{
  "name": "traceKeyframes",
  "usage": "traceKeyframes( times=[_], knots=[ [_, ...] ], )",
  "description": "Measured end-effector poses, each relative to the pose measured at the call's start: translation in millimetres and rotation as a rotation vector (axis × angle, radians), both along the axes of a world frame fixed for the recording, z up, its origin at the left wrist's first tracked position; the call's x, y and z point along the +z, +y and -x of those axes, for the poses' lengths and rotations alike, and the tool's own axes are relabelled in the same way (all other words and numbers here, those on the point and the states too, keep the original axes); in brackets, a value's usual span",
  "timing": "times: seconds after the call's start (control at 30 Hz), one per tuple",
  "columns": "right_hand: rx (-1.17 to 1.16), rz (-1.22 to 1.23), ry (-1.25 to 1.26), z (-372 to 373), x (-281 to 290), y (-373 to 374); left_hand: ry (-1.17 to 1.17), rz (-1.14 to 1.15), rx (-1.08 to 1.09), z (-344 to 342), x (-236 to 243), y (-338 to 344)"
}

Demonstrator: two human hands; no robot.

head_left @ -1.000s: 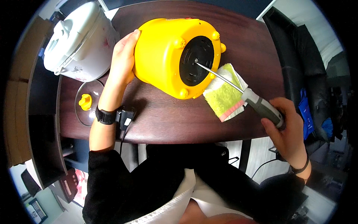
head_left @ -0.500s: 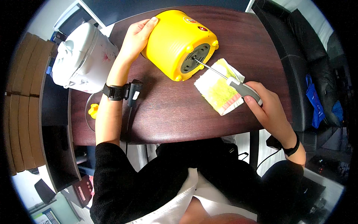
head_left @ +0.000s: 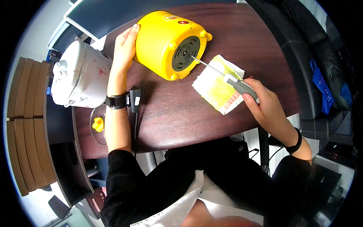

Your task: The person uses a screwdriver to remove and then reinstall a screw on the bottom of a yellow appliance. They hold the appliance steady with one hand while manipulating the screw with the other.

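A yellow cooker-like pot (head_left: 157, 47) lies on its side on the table, its underside with a round black vented plate (head_left: 181, 60) turned toward the right and me. My left hand (head_left: 125, 47) grips its far-left end, thumb on the yellow wall and the other fingers partly hidden. In my right hand (head_left: 269, 108), closed around the grey and white handle, is a screwdriver (head_left: 242, 87). Its shaft points up-left, with the tip in front of the plate, a little right of the middle hole. Whether the tip touches the plate, I cannot tell.
Beneath the screwdriver lies a yellow-green and white cloth (head_left: 217, 92). A white lidded pot (head_left: 85, 81) stands at the left, near a glass lid (head_left: 93, 130) with a yellow knob. By my left wrist is a black plug with a cable (head_left: 135, 100). The table (head_left: 170, 125) has a curved front edge.
The screwdriver tip has come back from the plate's middle hole and now sits just right of it. My view has shifted and turned slightly; both hands keep their grip.
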State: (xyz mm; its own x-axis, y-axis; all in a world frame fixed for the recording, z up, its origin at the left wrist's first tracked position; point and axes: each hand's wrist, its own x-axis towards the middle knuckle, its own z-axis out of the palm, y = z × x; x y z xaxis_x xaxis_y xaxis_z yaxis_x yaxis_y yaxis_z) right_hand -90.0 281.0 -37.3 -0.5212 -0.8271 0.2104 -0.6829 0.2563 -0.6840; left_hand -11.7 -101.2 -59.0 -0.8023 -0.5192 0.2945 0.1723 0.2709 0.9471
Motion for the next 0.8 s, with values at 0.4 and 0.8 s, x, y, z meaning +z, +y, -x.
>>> traceKeyframes(
  times=[0.4, 0.8],
  knots=[
    [-0.041, -0.04, 0.033, -7.2, -4.2, -1.4, 0.018, 0.052, -0.008, -1.8, 1.1, 6.4],
    [-0.031, -0.019, 0.134, -7.1, -11.7, -4.3, 0.023, 0.032, 0.015, 0.7, -3.5, -0.9]
  ],
)
